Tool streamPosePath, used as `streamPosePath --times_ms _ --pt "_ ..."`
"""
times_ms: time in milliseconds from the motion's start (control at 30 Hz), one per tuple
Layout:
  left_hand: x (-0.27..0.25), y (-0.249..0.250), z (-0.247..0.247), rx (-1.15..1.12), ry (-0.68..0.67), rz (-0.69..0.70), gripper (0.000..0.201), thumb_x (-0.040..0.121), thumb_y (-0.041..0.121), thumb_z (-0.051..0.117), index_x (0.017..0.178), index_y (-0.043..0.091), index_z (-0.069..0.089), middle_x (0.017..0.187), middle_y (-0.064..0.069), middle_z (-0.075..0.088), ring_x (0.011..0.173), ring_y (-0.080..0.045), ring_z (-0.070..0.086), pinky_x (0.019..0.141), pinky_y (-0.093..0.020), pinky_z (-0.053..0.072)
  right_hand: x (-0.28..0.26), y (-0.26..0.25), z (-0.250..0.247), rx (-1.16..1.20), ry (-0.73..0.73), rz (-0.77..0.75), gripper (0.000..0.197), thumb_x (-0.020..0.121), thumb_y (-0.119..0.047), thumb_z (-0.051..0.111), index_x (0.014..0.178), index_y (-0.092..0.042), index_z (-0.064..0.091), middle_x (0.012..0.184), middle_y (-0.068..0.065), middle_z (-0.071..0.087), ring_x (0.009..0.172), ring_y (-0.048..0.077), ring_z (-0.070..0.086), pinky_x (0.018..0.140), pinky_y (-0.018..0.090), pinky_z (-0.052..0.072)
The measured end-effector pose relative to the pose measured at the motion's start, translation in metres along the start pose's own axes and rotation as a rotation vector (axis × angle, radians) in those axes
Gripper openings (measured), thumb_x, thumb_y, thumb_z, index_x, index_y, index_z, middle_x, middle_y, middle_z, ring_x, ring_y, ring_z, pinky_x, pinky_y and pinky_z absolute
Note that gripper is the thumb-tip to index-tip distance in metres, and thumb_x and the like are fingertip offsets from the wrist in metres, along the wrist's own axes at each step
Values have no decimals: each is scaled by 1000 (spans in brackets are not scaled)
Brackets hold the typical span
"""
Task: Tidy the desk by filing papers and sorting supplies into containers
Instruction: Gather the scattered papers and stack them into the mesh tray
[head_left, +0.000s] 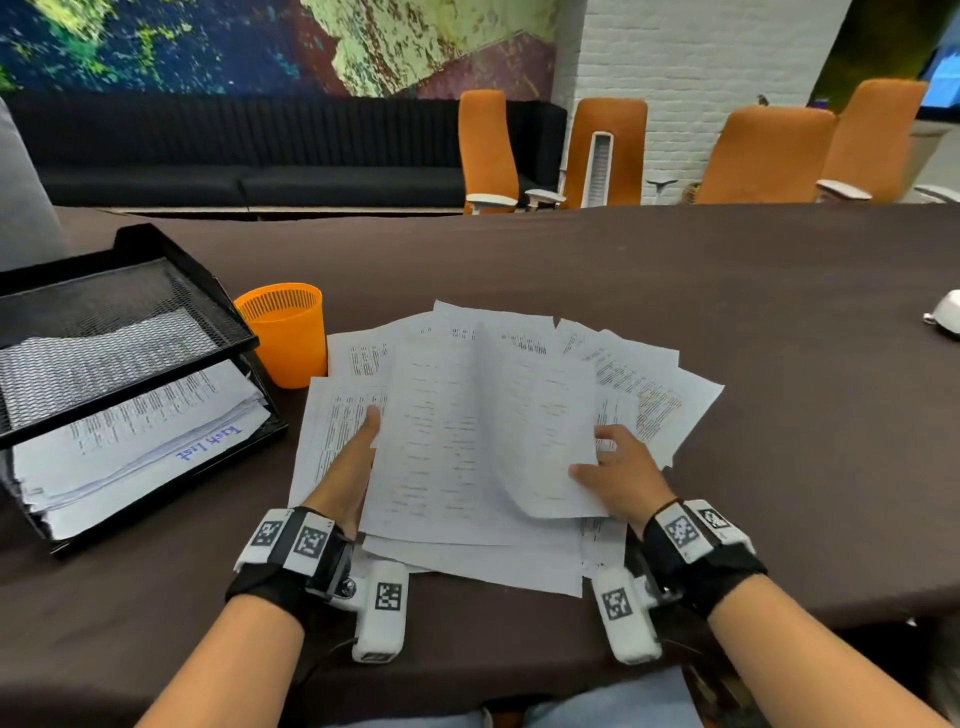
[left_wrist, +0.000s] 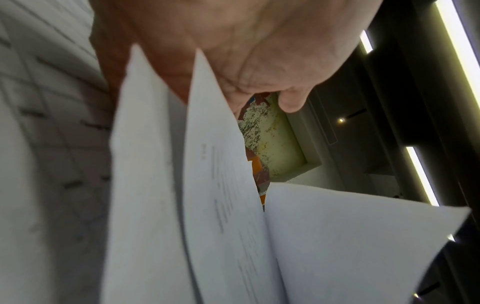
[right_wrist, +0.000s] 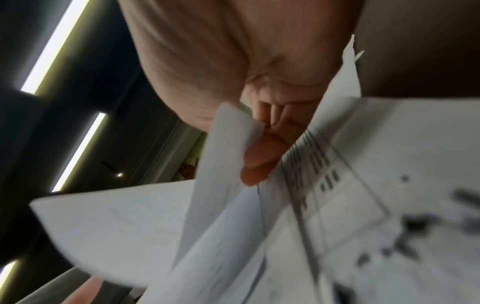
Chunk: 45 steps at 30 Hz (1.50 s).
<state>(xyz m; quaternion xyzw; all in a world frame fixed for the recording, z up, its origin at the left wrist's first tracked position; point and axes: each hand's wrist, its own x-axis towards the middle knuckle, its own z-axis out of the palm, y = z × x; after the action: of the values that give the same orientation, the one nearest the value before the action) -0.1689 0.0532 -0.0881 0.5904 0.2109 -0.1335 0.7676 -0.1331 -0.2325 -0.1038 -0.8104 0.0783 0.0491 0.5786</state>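
A fanned heap of printed white papers (head_left: 467, 415) lies on the dark brown table (head_left: 675, 286) in front of me. My left hand (head_left: 363, 447) is slid in at the heap's left edge. Its thumb lies on a lower sheet and its fingers are hidden under the top sheets. In the left wrist view, sheets (left_wrist: 337, 236) pass between the thumb and the palm of the left hand (left_wrist: 246, 51). My right hand (head_left: 608, 457) pinches the curled right edge of the top sheet, thumb on top. The right wrist view shows the right hand (right_wrist: 207, 61) with fingers curled round a paper edge (right_wrist: 228, 127).
A black mesh two-tier tray (head_left: 156, 244) stands at the left, with a paper stack in its lower tier. An orange mesh cup (head_left: 285, 338) sits between the tray and the heap. A white object (head_left: 948, 314) lies at the right edge. Orange chairs (head_left: 769, 156) line the far side.
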Motion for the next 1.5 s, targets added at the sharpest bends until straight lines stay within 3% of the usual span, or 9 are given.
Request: streamPosePath --times_ms 267,467,633,800,967,1067,1200,1400,1500 --pt "-5 -6 0 135 1 27 27 94 39 60 114 22 65 111 -11 73 100 -31 69 89 -51 54 -15 -12 10 -244 -252 -51 40 84 -22 76 118 -22 54 89 3 69 68 13 65 55 23 51" --pt "3 -10 -11 296 44 124 33 93 10 63 125 13 60 112 -12 72 103 -36 68 96 -57 50 -6 -12 0 -106 48 31 84 82 -39 76 148 -18 29 147 12 43 125 25 50 97 38 47" --pt "-6 3 -14 145 -83 215 34 90 8 64 123 14 62 115 -11 72 107 -34 68 97 -54 50 -7 -22 -2 229 21 42 88 75 -41 81 146 -19 33 135 7 56 112 22 61 88 39 52" --pt "-16 -1 -8 199 -259 168 77 54 30 93 122 11 64 118 -13 70 107 -33 68 88 -45 56 -29 -36 12 453 -287 -45 42 86 -11 71 126 -8 60 120 11 70 106 26 69 92 43 56" --pt "5 -6 -2 310 34 230 25 92 21 65 115 10 67 109 -9 73 101 -32 69 97 -50 51 -36 -44 24 317 -322 -136 58 75 -43 78 124 -16 63 116 1 72 108 20 69 93 40 55" --pt "25 -9 -13 263 287 285 35 94 33 58 115 6 63 113 -5 69 103 -29 64 98 -45 49 -23 -45 9 198 -76 -83 55 73 -67 68 108 -25 65 118 -6 66 111 15 61 93 39 49" --pt "36 -18 -22 50 212 125 26 102 18 34 103 4 56 47 1 46 34 -14 43 39 -21 41 9 -13 -19 113 256 132 68 80 -40 78 134 -13 49 140 10 49 118 24 51 90 34 42" --pt "64 -39 -35 169 235 137 84 67 65 64 119 0 61 68 -23 56 60 -38 59 62 -35 44 20 -2 -24 220 221 260 84 81 -16 77 146 -14 25 94 15 63 80 24 57 59 33 43" --pt "58 -35 -31 114 191 103 54 88 47 59 110 -3 59 49 -5 47 34 -20 43 43 -25 38 18 -3 -15 213 142 226 42 88 -2 65 127 -3 52 92 18 68 75 29 66 69 44 58"
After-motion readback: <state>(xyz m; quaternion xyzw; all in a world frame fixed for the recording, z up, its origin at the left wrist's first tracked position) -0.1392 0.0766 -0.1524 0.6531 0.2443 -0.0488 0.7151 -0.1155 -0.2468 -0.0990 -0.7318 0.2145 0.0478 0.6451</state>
